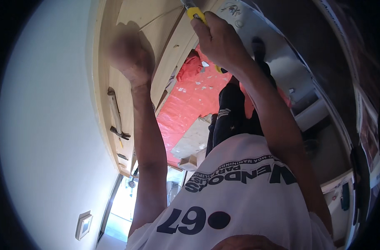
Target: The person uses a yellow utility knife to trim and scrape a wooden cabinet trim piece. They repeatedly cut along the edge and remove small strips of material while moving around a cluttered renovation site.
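My right hand (221, 41) is closed round a yellow-handled tool (195, 13) at the top of the view. Its metal end reaches the upper edge, and its exact kind is unclear. My left hand (131, 56) is over a pale wooden panel (120, 89), its fingers smeared by blur. Between the hands, a thin pale strip or line (160, 18) runs across the wood. A claw hammer (116, 114) with a wooden handle rests on the panel, nearer to me than my left hand. Below its head is a small yellow item (120, 143).
A white wall (52, 104) rises on the left, with a small square fixture (84, 225) on it. Red sheeting (185, 104) flecked with pale scraps covers the floor, with a grey-brown board (192, 137) on it. Loose coils (232, 9) lie at the far right.
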A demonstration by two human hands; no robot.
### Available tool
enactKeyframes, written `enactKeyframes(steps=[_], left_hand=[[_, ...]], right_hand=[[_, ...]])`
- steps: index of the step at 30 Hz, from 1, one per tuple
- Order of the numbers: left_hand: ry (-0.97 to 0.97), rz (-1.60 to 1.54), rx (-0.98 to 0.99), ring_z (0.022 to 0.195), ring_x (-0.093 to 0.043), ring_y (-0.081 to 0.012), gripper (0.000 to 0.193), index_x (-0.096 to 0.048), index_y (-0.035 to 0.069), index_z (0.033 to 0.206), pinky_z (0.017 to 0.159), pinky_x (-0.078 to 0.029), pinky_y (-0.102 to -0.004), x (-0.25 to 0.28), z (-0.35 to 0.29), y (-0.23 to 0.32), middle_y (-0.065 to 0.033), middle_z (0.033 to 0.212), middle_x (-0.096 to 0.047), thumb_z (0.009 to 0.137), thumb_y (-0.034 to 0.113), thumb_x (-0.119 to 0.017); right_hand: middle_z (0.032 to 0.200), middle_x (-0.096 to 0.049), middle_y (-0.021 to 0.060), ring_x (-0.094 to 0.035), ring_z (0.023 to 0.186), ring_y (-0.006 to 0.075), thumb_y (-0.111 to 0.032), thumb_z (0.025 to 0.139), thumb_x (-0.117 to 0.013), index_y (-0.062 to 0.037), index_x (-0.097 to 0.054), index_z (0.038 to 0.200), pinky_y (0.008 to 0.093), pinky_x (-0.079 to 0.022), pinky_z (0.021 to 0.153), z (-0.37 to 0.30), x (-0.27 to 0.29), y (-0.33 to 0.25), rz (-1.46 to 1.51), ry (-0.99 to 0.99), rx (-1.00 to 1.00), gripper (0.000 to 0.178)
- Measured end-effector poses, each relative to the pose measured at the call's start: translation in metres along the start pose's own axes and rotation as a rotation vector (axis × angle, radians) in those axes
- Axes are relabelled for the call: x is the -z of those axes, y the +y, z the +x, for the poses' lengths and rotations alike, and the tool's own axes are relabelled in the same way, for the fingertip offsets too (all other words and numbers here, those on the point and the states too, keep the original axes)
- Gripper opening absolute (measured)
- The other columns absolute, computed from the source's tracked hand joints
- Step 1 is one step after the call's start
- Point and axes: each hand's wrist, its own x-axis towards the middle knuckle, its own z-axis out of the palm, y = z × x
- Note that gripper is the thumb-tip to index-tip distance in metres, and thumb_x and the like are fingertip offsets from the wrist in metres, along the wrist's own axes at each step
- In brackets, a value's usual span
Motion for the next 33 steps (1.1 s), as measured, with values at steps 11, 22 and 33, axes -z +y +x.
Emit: enactKeyframes(steps=[11,22,33], left_hand=[[0.012,0.020,0.029,0.088,-0.055,-0.0293,0.005,-0.067,0.006,0.087,0.083,-0.043,-0.0417,0.010,-0.010,-0.005,-0.0070,0.089,-0.065,0.082,0.006,-0.066],[-0.051,0.064,0.050,0.090,-0.057,-0.0351,0.008,-0.066,0.004,0.092,0.080,-0.045,-0.0462,0.021,-0.024,-0.009,-0.0141,0.095,-0.062,0.089,0.010,-0.062],[0.017,0.075,0.096,0.086,-0.054,-0.0299,0.006,-0.066,0.005,0.089,0.080,-0.043,-0.0427,0.024,-0.040,-0.018,-0.0095,0.088,-0.063,0.083,0.006,-0.066]], right_hand=[[0.064,-0.057,0.0205,-0.060,0.060,0.0345,-0.032,0.099,-0.048,0.0029,-0.052,0.091,0.0427,-0.046,0.061,-0.009,-0.004,-0.008,0.040,-0.041,-0.105,0.036],[0.070,-0.060,0.0251,-0.063,0.068,0.0406,-0.030,0.097,-0.051,0.0036,-0.054,0.095,0.0467,-0.048,0.063,-0.013,-0.009,-0.006,0.022,-0.033,-0.055,0.034],[0.069,-0.060,0.0226,-0.062,0.066,0.0381,-0.033,0.098,-0.048,0.0034,-0.055,0.095,0.0448,-0.047,0.064,-0.017,-0.019,-0.001,0.001,-0.008,-0.012,0.037]])
